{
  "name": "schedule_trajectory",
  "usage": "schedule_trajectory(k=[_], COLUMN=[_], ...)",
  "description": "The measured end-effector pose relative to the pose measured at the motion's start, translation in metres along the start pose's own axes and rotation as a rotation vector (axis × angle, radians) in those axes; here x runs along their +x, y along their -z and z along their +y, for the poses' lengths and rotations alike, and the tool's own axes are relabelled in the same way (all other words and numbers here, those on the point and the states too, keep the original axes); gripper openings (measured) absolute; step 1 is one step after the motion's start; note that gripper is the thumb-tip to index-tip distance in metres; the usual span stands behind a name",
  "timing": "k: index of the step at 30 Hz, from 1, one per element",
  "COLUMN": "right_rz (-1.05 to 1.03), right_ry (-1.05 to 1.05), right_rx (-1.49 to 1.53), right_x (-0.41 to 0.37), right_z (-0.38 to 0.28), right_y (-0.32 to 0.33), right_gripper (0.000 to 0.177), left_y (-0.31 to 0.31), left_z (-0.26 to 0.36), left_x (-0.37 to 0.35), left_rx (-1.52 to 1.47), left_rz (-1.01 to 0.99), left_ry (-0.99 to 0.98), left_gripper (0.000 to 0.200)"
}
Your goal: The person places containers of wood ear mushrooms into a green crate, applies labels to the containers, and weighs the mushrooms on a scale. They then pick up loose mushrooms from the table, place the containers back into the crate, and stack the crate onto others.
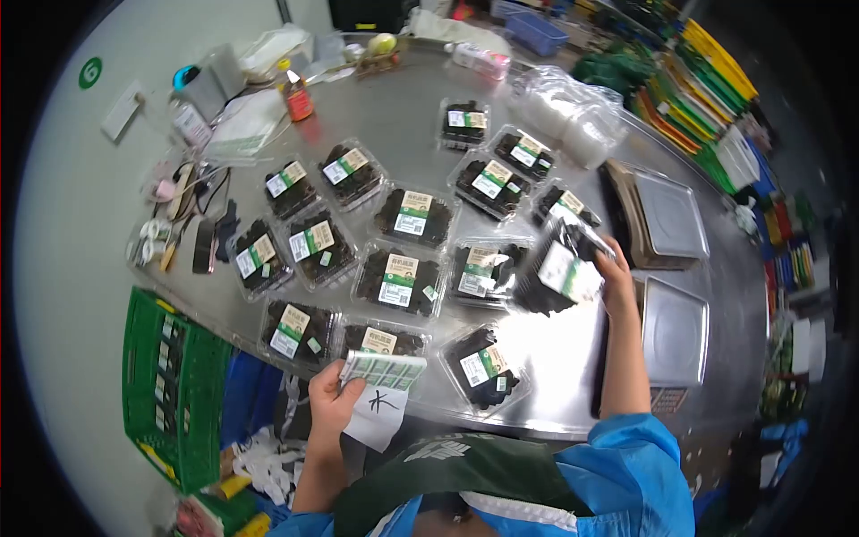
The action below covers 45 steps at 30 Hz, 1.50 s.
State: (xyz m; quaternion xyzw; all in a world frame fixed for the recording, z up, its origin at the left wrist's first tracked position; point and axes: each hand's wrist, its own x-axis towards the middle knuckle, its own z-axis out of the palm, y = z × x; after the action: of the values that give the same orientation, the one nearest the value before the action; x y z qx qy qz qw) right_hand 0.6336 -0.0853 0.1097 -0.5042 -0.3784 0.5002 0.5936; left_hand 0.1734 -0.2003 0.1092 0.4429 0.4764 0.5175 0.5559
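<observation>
1. Metal worktop (394,116), across mid-frame; clear boxes (412,215) with dark contents at centre.
2. Green crate (199,438), lower left, beside worktop.
3. Tilted box (562,271), right of centre; gripped at right end by right hand (617,276).
4. Label sheet (386,368) and white paper (376,417), lower centre; pinched in left hand (335,399).

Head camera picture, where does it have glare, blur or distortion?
Head view: strong glare on the metal table, just below the plastic box in the right hand; that box looks slightly blurred; the table's edge bends, wide-lens style; the corners are dark.
</observation>
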Motion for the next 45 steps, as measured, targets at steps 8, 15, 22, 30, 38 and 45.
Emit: schedule_trajectory(k=[8, 15, 22, 30, 38, 45], right_rz=[0.143, -0.172, 0.002, -0.109, 0.132, 0.16], right_ry=[0.424, 0.137, 0.184, 0.223, 0.418, 0.444], right_rx=[-1.514, -0.405, -0.147, -0.342, -0.659, -0.597], right_x=[-0.073, -0.196, -0.205, -0.223, -0.225, -0.227], right_z=[0.015, -0.04, -0.036, -0.025, -0.033, -0.027], right_y=[-0.026, -0.236, -0.238, -0.208, -0.204, -0.192], right_gripper=[0.05, 0.051, 0.045, 0.032, 0.021, 0.007], left_y=[0.006, -0.032, -0.037, -0.046, -0.066, -0.084], left_z=[0.031, 0.052, 0.049, 0.063, 0.069, 0.046], left_x=[0.038, 0.033, 0.042, 0.024, 0.021, 0.021], left_rx=[0.015, -0.216, 0.302, -0.037, 0.547, 0.307], left_rz=[-0.322, -0.273, -0.362, -0.634, -0.51, -0.469], left_ry=[-0.055, -0.085, -0.697, -0.059, -0.508, -0.627], left_gripper=[0.014, 0.012, 0.033, 0.052, 0.021, 0.013])
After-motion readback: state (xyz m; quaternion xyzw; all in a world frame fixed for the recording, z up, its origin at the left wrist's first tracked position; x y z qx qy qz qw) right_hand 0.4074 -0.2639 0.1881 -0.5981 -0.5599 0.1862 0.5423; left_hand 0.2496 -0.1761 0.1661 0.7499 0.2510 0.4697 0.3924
